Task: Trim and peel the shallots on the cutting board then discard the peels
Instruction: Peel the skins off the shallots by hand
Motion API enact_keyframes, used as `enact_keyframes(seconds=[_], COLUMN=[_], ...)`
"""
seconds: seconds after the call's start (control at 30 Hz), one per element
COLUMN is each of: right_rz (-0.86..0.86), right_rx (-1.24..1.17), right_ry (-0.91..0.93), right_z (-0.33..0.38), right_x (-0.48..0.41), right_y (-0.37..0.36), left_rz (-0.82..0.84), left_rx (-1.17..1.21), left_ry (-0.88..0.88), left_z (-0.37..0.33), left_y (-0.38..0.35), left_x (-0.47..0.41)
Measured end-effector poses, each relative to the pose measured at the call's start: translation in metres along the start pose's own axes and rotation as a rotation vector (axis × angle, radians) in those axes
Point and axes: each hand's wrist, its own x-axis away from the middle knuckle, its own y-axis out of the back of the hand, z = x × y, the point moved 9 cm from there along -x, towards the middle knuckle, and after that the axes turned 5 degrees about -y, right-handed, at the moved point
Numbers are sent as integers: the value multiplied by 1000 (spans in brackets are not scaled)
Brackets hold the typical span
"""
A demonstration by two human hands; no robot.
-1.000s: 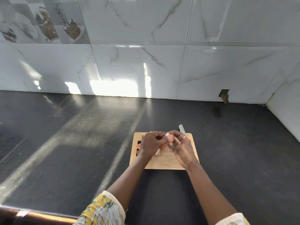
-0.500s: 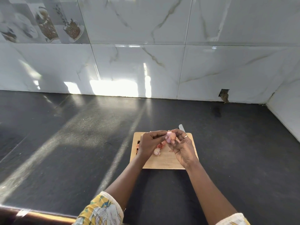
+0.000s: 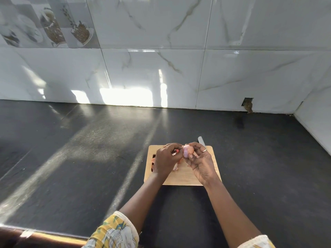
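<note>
A pale pink peeled shallot [image 3: 188, 150] is held above the wooden cutting board [image 3: 180, 178]. My right hand [image 3: 201, 162] grips it between thumb and fingertips, palm turned up. My left hand [image 3: 165, 161] pinches a strip of peel [image 3: 174, 153] at the shallot's left side. Loose reddish peels [image 3: 175, 167] and other pieces lie on the board under my left hand, mostly hidden. A knife blade tip [image 3: 201, 140] pokes out behind my right hand at the board's far edge.
The board lies on a dark stone counter [image 3: 80, 158] with a white marble-tiled wall [image 3: 161, 68] behind and at the right. A broken hole in the tile [image 3: 248, 104] sits at the back right. The counter's front edge [image 3: 35, 237] runs at bottom left.
My hands have lifted the shallot slightly and turned it; more bare pink flesh shows, and my left hand has pulled a little away to the left with peel.
</note>
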Motion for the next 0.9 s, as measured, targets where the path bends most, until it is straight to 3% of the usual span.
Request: enact_keyframes(seconds=[0.5, 0.9], right_rz=[102, 203], right_rx=[-77, -214], right_ry=[-95, -128], right_z=[-13, -15], right_x=[5, 8], right_y=[-6, -10], left_rz=[-2, 79], left_rx=[40, 51], left_ry=[383, 456], left_z=[31, 44], left_y=[6, 4], left_x=[5, 9])
